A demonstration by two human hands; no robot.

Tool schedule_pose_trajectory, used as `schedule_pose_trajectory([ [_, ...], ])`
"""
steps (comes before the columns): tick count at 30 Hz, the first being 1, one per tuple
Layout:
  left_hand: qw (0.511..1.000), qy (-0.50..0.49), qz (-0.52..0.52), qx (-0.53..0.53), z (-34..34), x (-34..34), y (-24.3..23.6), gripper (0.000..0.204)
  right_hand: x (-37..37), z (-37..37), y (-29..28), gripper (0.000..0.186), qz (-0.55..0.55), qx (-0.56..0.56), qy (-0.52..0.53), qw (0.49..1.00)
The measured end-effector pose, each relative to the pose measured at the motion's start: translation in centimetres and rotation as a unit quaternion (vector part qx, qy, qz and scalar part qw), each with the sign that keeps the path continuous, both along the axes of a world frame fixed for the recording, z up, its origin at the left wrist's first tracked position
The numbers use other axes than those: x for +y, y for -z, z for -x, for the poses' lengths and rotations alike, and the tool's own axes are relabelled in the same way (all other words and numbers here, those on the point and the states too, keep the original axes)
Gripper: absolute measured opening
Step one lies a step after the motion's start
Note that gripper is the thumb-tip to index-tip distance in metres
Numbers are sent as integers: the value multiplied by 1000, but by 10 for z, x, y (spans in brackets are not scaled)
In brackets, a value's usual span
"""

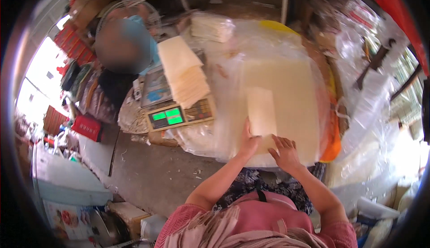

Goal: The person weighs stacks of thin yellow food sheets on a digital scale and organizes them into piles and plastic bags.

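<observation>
A pale cream sheet (261, 107), folded into a narrow strip, lies on a large, flat cream sheet or stack of sheets (291, 80) in front of me. My left hand (249, 141) grips the strip's lower left corner, its thumb across the near end and a finger along the left side. Beside it, my right hand (285, 152) rests with spread fingers on the near part of the cream material, holding nothing. What lies under my left fingers is hidden.
Left of the work area, a digital scale (199, 109) with green displays carries fanned cream sheets (183, 71). A bagged stack (210, 27) lies at the far side. Across from the scale is a person (150, 46) in light blue, near a fan (154, 15). Clear plastic (367, 113) crowds the right.
</observation>
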State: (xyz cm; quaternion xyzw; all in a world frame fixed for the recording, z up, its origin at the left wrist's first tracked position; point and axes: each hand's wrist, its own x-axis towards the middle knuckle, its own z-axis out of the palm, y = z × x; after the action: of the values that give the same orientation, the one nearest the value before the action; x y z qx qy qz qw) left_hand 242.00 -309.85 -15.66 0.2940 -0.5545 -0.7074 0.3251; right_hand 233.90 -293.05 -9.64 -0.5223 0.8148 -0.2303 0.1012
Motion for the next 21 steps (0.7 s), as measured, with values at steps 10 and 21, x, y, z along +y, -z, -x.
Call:
schedule_pose_trajectory([
  [10,933,-144,291,-153,-66,-304,-254,66,27,36,4,42,92,-8,22,995],
  [21,666,-190,484,-535,-42,-283,-137,56,-5,-27,11,50,36,98,-180,978],
])
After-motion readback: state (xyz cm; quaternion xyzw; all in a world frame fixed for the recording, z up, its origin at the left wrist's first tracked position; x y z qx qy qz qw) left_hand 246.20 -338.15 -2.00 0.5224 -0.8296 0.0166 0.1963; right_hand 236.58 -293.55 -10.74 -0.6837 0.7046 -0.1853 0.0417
